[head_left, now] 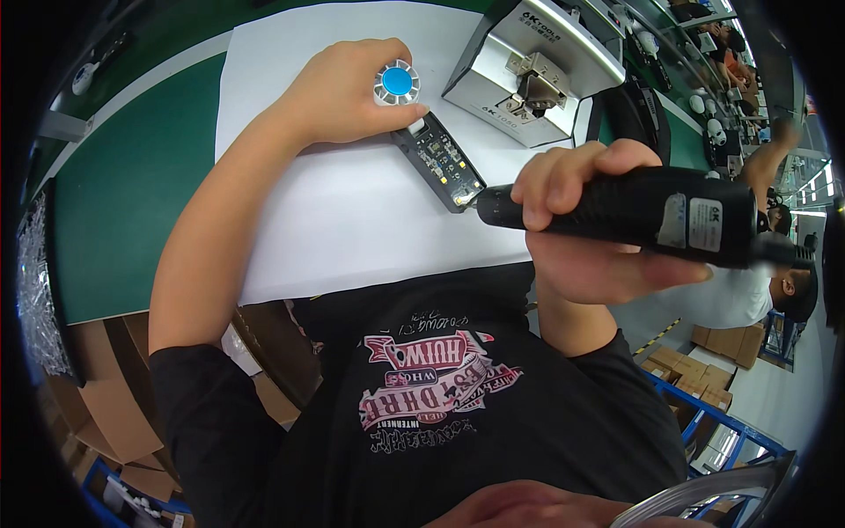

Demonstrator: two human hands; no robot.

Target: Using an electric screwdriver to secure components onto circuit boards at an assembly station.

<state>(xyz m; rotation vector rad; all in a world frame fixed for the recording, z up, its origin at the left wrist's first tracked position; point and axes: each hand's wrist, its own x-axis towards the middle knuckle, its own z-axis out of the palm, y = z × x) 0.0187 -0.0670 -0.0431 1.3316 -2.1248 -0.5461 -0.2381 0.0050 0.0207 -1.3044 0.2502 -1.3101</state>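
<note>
My left hand (356, 92) is closed around the head end of a slim black device (442, 163), whose open housing bares a circuit board with small yellow parts. That head carries a blue disc in a silver ribbed ring (396, 82). The device lies slantwise on white paper (326, 202). In my right hand (581, 220) is a black electric screwdriver (634, 207), gripped along its body and held nearly level. Its nose points left, and its tip meets or hovers at the board's lower end; contact cannot be made out.
Beyond the screwdriver stands a silver metal screw feeder (519, 88). The paper covers part of a green bench top (132, 211). Clear plastic bags (44, 290) fill a tray at the left edge. Cardboard boxes (691, 374) and other people (748, 290) are to the right.
</note>
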